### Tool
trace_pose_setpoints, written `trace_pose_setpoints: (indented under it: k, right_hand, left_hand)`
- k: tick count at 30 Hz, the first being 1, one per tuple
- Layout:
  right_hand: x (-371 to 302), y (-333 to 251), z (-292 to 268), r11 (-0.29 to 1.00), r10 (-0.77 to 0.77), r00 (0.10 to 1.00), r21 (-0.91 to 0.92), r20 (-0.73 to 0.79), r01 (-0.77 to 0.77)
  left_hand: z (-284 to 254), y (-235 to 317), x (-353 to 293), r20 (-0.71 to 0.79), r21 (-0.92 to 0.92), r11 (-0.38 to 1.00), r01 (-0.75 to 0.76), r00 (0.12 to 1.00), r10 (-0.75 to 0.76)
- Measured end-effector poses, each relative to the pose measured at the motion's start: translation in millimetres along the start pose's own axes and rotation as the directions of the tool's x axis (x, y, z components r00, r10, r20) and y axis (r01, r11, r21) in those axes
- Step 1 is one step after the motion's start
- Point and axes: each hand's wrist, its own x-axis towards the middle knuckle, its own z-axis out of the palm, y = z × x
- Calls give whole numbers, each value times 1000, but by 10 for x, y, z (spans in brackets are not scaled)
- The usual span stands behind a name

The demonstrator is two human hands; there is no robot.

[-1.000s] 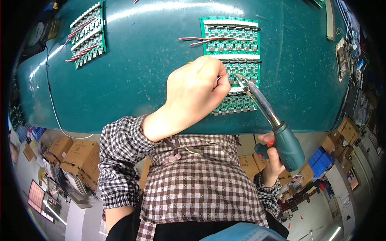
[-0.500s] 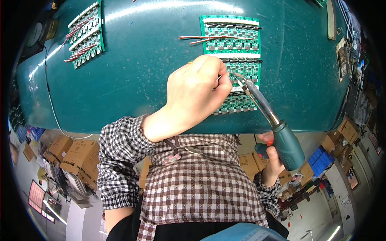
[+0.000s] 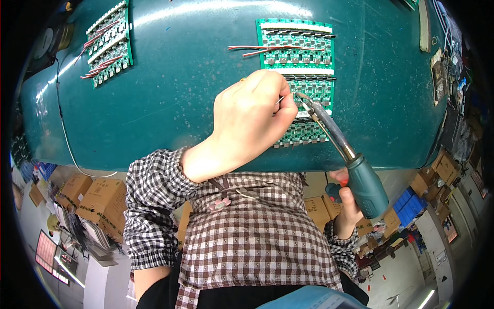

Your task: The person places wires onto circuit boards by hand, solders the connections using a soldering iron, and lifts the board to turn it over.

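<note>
My left hand (image 3: 252, 116) is closed in a pinch over the lower left part of a green circuit board panel (image 3: 321, 91). A short bit of thin wire (image 3: 279, 100) shows between its thumb and fingers; the rest of it is hidden. My right hand (image 3: 350, 203) is wrapped round the dark green handle of a soldering iron (image 3: 368, 185). A slim metal tube runs along the iron's shaft. Its tip is over the panel, right beside my left fingertips; whether it touches cannot be seen. Red and white wires (image 3: 272, 48) lie across the panel's upper rows.
Another circuit board panel (image 3: 110, 44) with similar wires lies at the far left of the green table (image 3: 170, 92). A grey cable (image 3: 63, 129) hangs over the table's left edge. Tools and clutter (image 3: 439, 77) line the right edge. Cardboard boxes (image 3: 103, 201) stand below on the left.
The soldering iron has shifted very slightly to the left, its tip closer to my left fingertips. My left hand and the panel are nearly unmoved.
</note>
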Motion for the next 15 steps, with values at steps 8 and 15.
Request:
trace_pose_setpoints:
  k: [8,15]
  right_hand:
    - [11,-22,15,999,9,1000,39,-11,-9]
    - [17,2,9,1000,-30,999,1,-22,30]
  left_hand:
    - [-6,-6,3,7,-37,999,-18,1000,18]
    - [1,-2,0,5,-16,1000,5,1000,-4]
